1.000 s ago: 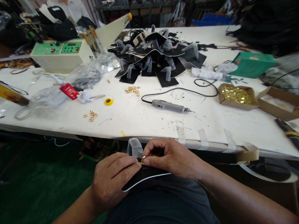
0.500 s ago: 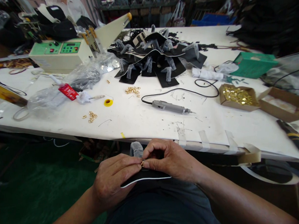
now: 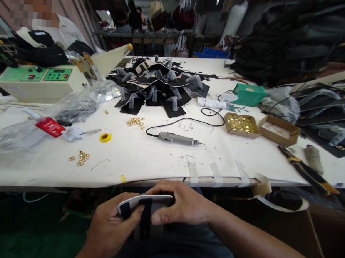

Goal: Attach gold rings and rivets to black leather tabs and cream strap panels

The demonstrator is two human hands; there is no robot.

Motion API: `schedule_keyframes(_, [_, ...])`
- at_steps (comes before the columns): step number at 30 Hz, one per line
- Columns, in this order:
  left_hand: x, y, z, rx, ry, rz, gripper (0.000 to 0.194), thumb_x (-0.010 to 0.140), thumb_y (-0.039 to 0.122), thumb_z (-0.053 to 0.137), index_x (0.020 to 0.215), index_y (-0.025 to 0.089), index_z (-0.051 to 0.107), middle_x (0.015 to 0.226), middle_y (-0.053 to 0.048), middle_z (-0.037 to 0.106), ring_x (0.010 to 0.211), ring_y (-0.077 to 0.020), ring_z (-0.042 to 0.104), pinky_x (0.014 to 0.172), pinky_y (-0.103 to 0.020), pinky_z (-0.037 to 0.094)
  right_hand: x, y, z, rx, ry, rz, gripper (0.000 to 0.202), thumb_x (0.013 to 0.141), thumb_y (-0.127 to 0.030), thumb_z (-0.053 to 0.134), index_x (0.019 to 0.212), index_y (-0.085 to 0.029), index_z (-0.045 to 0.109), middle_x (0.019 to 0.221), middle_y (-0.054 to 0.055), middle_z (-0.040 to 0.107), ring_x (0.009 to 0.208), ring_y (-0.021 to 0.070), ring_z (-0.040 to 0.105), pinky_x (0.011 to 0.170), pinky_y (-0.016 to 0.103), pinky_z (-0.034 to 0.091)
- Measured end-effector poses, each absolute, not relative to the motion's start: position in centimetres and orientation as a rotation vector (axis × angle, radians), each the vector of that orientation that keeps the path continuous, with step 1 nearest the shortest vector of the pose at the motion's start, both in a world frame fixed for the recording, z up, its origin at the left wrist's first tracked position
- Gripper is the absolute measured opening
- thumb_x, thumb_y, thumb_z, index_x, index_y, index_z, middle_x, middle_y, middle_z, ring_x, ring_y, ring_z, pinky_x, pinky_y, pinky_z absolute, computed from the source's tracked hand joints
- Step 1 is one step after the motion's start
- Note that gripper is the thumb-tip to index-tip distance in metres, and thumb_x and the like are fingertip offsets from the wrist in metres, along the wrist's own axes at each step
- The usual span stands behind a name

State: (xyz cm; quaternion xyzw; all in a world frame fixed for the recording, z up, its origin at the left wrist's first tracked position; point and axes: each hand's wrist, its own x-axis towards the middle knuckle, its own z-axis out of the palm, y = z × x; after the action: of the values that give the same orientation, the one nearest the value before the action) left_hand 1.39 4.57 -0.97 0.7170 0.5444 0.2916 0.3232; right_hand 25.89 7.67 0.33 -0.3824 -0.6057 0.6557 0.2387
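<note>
Standing tilted over the lap, just off the near edge of the white-covered desk (image 3: 147,162), one pale-faced panel (image 3: 158,204) crossed by black strips (image 3: 145,220) is held from both sides. Left hand (image 3: 106,223): closed on the panel's left end, thumb pressed to the near face, fingers mostly hidden behind. Right hand (image 3: 183,202): closed on the right end, thumb laid on the near face, fingers passed behind the upper edge. On the desk are set out: one grey corded electric screwdriver (image 3: 177,139), laid flat; two loose clusters of gold-coloured rings, the nearer (image 3: 83,158) and the farther (image 3: 136,122); one yellow tape roll (image 3: 105,140), placed between them; one red glue bottle (image 3: 49,127), laid beside clear plastic; one cardboard box (image 3: 244,132) filled with gold-coloured pieces; a second cardboard box (image 3: 278,138), placed beside it; one pair of black-and-yellow pliers (image 3: 306,168). Farther back, black panels with plastic-wrapped handles (image 3: 157,91) are heaped centrally, flanked by a green box (image 3: 249,95) and a cream control machine (image 3: 36,85).
</note>
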Motion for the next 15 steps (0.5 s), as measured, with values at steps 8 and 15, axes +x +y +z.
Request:
schedule_keyframes(8, [4.1, 10.9, -1.9, 1.280, 1.394, 0.662, 0.027, 0.081, 0.040, 0.077, 0.093, 0.016, 0.079, 0.084, -0.005, 0.083, 0.074, -0.0240, 0.078, 0.064, -0.030, 0.060, 25.8, 12.0, -2.7, -1.168, -1.358, 1.859, 0.039, 0.085, -0.053, 0.076, 0.081, -0.015, 0.067, 0.077, 0.002, 0.068, 0.067, 0.0148, 0.058, 0.062, 0.025, 0.043])
schedule_keyframes(15, [5.4, 14.9, -2.2, 0.963, 1.305, 0.653, 0.030, 0.077, 0.034, 0.084, 0.098, 0.015, 0.076, 0.088, -0.007, 0.083, 0.072, -0.0229, 0.079, 0.066, -0.031, 0.063, 26.5, 16.0, -2.8, -1.325, -1.303, 1.878, 0.042, 0.084, -0.056, 0.075, 0.080, -0.014, 0.069, 0.078, 0.005, 0.072, 0.067, 0.0168, 0.061, 0.063, 0.028, 0.047])
